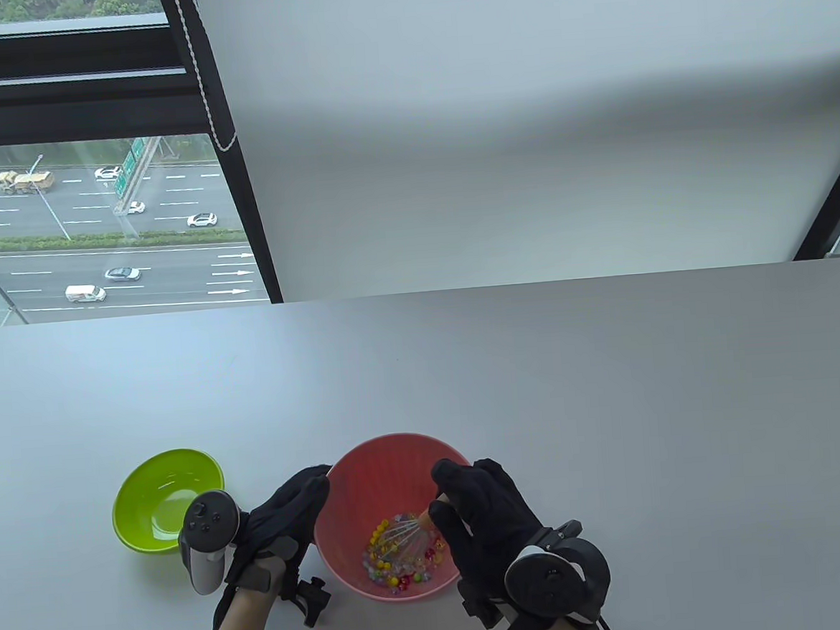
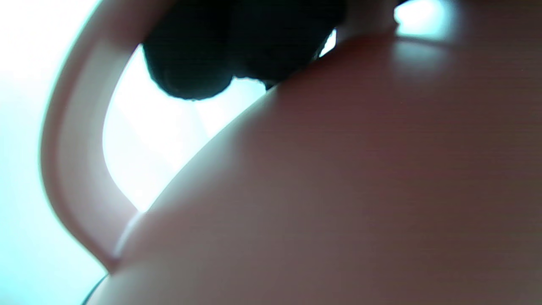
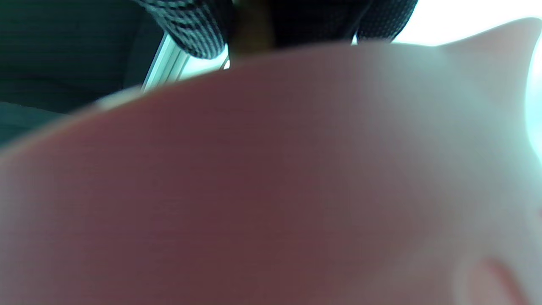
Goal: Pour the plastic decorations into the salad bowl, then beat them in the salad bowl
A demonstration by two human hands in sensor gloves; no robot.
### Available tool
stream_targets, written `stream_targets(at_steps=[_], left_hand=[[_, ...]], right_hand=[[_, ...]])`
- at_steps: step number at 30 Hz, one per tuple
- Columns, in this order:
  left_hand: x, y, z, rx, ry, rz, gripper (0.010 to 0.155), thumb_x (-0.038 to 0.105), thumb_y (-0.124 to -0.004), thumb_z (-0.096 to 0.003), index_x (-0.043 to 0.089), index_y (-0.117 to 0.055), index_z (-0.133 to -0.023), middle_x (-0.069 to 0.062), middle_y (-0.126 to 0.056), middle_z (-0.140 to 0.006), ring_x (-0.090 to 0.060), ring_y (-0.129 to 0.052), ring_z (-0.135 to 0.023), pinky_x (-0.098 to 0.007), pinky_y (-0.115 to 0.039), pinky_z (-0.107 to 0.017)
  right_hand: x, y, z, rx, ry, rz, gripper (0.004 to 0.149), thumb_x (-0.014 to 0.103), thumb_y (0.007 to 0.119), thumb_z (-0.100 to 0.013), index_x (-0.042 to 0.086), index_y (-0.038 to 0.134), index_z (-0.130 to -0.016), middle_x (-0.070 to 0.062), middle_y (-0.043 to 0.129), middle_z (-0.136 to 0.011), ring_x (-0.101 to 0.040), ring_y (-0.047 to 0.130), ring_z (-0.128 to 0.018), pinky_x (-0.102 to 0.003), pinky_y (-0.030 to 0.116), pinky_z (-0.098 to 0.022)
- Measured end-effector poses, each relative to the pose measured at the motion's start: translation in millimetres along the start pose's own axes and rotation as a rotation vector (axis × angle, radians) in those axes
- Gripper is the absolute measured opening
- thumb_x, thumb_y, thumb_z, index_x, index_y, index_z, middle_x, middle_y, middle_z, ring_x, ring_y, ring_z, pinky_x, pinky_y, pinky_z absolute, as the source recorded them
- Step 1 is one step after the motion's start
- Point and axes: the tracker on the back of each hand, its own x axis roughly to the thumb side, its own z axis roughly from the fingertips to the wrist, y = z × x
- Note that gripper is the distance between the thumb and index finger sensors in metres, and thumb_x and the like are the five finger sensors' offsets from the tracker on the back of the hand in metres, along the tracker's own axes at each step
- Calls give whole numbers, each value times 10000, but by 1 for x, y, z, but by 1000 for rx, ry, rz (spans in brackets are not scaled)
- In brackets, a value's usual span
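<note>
A pink salad bowl (image 1: 373, 469) stands near the table's front edge, with small coloured plastic decorations (image 1: 398, 572) on its bottom. A wire whisk (image 1: 405, 534) reaches down among them. My right hand (image 1: 470, 520) grips the whisk's handle over the bowl's right rim. My left hand (image 1: 290, 518) holds the bowl's left rim, fingers curled over the edge. The left wrist view is filled by the bowl's outer wall (image 2: 338, 190) with dark fingertips (image 2: 190, 63) at the rim. In the right wrist view the bowl's wall (image 3: 271, 178) hides almost everything below my gloved fingers (image 3: 190, 25).
An empty green bowl (image 1: 168, 499) sits left of the pink one, close to my left hand's tracker. The grey table (image 1: 540, 393) stretches away behind and to the right. A window and a white wall stand beyond its far edge.
</note>
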Motion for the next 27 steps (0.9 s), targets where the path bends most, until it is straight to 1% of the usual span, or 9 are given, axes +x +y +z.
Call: stream_targets(at_steps=[3, 6, 8, 11, 14, 18, 21, 27], left_hand=[[0, 0, 0, 0, 0, 0, 668, 658, -633, -567, 133, -799, -944, 26, -930, -423, -285, -938, -518, -580, -588, -713], [0, 0, 0, 0, 0, 0, 668, 658, -631, -568, 132, -799, -945, 25, -929, -424, -284, -938, -519, -579, -588, -713], [0, 0, 0, 1, 0, -1, 668, 658, -632, -568, 132, -800, -944, 26, -930, -423, -285, -938, -519, -580, -588, -712], [0, 0, 0, 2, 0, -1, 668, 658, -631, -568, 134, -799, -944, 26, -930, -423, -285, -939, -517, -580, -588, -712], [0, 0, 0, 1, 0, 0, 669, 659, -631, -567, 133, -800, -944, 26, -930, -422, -285, -938, -518, -579, -589, -712], [0, 0, 0, 1, 0, 0, 669, 659, -631, -567, 134, -800, -944, 26, -930, -423, -285, -938, -518, -579, -588, -713], [0, 0, 0, 1, 0, 0, 670, 659, -631, -567, 132, -800, -944, 26, -930, -423, -285, -938, -518, -579, -589, -712], [0, 0, 0, 0, 0, 0, 669, 659, -630, -568, 132, -800, -944, 26, -930, -424, -285, -937, -519, -579, -589, -713]], right_hand=[[0, 0, 0, -16, -10, 40, 594, 471, 789, -564, 335, 497, -1063, 92, 732, -982, -137, 978, -738, -465, 603, -774], [2, 1, 1, -18, -19, 66, 664, 471, 852, -532, 344, 484, -1071, 74, 752, -989, -129, 984, -737, -465, 599, -773], [3, 2, 0, -9, -26, 99, 709, 493, 874, -512, 370, 463, -1077, 66, 814, -944, -126, 1029, -672, -456, 629, -756], [4, 2, 0, 0, -23, 98, 746, 481, 880, -510, 372, 425, -1091, 53, 837, -920, -135, 1043, -631, -451, 650, -738], [5, 4, 1, 0, -43, 111, 739, 470, 865, -525, 376, 405, -1095, 75, 816, -931, -136, 1015, -657, -465, 625, -750], [9, 7, 3, -16, -93, 182, 705, 455, 837, -549, 410, 386, -1088, 99, 782, -956, -149, 982, -703, -479, 596, -764], [12, 7, 4, -17, -136, 256, 682, 461, 800, -565, 422, 367, -1090, 107, 769, -962, -146, 970, -714, -481, 587, -770], [13, 5, 4, -14, -158, 278, 619, 472, 705, -600, 434, 341, -1099, 115, 755, -961, -162, 924, -721, -498, 553, -781]])
